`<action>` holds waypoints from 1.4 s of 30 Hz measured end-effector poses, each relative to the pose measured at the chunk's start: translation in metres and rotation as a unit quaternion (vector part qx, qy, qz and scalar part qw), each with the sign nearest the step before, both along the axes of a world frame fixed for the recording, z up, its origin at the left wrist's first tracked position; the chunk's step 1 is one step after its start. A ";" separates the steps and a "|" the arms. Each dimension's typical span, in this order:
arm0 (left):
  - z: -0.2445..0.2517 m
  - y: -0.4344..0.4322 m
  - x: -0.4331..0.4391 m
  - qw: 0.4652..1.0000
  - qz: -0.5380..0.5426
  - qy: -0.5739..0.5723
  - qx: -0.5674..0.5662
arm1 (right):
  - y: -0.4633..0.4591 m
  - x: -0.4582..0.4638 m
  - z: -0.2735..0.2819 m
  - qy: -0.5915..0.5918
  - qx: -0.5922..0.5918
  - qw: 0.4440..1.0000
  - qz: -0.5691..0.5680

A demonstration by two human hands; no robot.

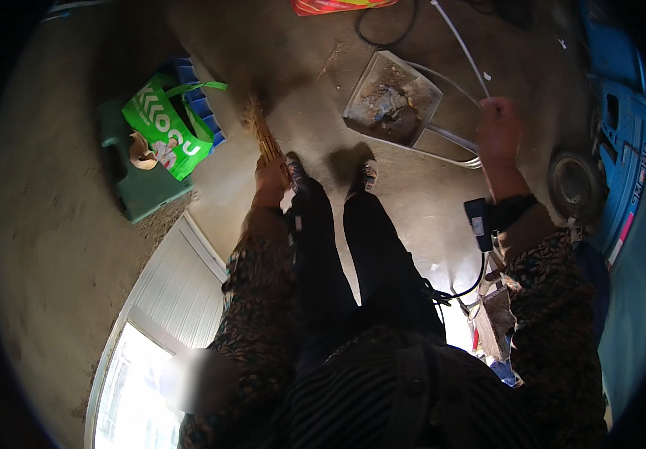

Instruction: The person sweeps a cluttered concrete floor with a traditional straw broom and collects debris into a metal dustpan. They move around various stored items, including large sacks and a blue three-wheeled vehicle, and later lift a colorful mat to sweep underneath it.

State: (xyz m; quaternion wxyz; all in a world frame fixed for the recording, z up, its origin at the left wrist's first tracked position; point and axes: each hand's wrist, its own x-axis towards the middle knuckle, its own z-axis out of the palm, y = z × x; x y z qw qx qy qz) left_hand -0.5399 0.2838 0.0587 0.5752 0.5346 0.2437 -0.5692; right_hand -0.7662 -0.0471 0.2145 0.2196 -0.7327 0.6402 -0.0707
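Observation:
My left hand is closed around the bound straw of a hand broom. The broom's tip points away from me, over the floor, and is blurred. Ahead and to the right lies a metal dustpan with a heap of dirt and scraps in it. My right hand grips at the dustpan's bent tube handle. From that same hand a long pale rod runs up and away; whether it belongs to the dustpan cannot be made out.
A green shopping bag rests on a dark green case at left, beside a blue plastic crate. At right stands a blue vehicle with a wheel. A black cable lies on the floor. A cabled black device is near my right wrist.

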 end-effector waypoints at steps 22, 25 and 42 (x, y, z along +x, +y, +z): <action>-0.040 -0.163 0.041 0.714 -0.562 -0.401 0.120 | 0.016 0.024 0.007 -0.055 0.001 0.998 -0.039; -0.031 -0.125 0.007 0.703 -0.609 -0.346 0.123 | 0.016 0.028 0.008 -0.038 -0.001 0.998 -0.044; -0.059 -0.102 -0.089 0.890 -0.368 -0.251 0.091 | 0.019 0.031 0.007 0.005 0.008 0.999 -0.032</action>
